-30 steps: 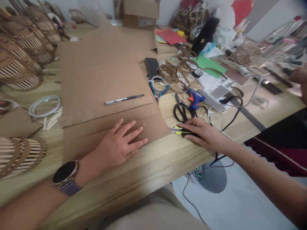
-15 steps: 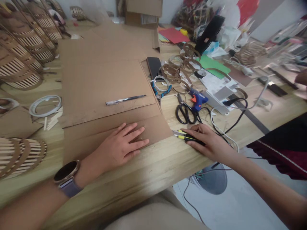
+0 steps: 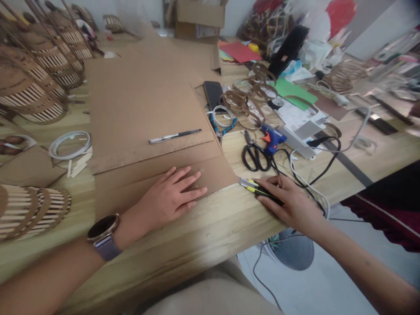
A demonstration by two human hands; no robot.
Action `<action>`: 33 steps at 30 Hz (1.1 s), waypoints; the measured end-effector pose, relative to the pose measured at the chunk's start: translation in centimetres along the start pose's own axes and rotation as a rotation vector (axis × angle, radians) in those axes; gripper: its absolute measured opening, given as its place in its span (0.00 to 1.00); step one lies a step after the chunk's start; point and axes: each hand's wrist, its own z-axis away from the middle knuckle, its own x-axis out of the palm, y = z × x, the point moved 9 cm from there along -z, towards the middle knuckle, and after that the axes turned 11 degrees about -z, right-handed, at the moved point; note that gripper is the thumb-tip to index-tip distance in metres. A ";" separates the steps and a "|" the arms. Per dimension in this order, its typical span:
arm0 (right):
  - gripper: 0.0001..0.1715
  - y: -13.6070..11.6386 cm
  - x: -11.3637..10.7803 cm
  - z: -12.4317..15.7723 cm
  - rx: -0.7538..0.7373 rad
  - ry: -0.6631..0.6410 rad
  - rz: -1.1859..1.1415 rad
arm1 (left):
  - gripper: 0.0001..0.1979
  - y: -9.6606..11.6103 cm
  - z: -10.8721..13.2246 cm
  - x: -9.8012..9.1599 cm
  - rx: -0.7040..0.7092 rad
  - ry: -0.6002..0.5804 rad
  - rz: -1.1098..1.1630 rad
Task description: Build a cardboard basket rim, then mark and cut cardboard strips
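Note:
My left hand (image 3: 173, 194) lies flat with spread fingers on the near flap of a big brown cardboard sheet (image 3: 147, 100). A dark watch is on that wrist. In my right hand (image 3: 285, 199) is a yellow and black utility knife (image 3: 257, 187), its tip pointing left at the near right corner of the cardboard. Whether the blade touches the cardboard I cannot tell. A pen (image 3: 175, 136) rests on the sheet beyond my left hand. Black-handled scissors (image 3: 256, 155) and a blue glue gun (image 3: 273, 139) lie just beyond the knife.
Woven bamboo pieces (image 3: 36, 103) and a white tape roll (image 3: 70, 145) stand along the left. At right are a phone (image 3: 213, 93), blue-handled pliers (image 3: 225, 129), brown strips and cables. A grey bin (image 3: 292, 251) sits on the floor below the table's edge.
The whole scene has shifted slightly right and down in the view. Both hands keep nearly the same place on the table, and the knife stays at the cardboard's corner.

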 end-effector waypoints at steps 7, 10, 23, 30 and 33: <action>0.26 0.1 0.4 -0.6 0.127 0.045 0.000 | 0.20 -0.2 -1.1 0.5 -0.019 -0.038 0.005; 0.25 0.4 0.2 -0.8 0.159 0.053 -0.004 | 0.23 -0.7 -0.4 0.2 0.030 -0.078 0.045; 0.24 0.9 0.1 -0.2 0.236 0.036 -0.077 | 0.22 -3.4 4.2 -0.3 -0.090 -0.074 0.011; 0.25 -0.4 1.0 0.3 0.264 0.056 -0.127 | 0.20 -3.4 4.1 -0.5 -0.085 -0.076 0.020; 0.24 -1.3 1.3 0.8 0.264 0.092 -0.130 | 0.20 -3.4 4.1 -0.6 -0.097 -0.070 0.020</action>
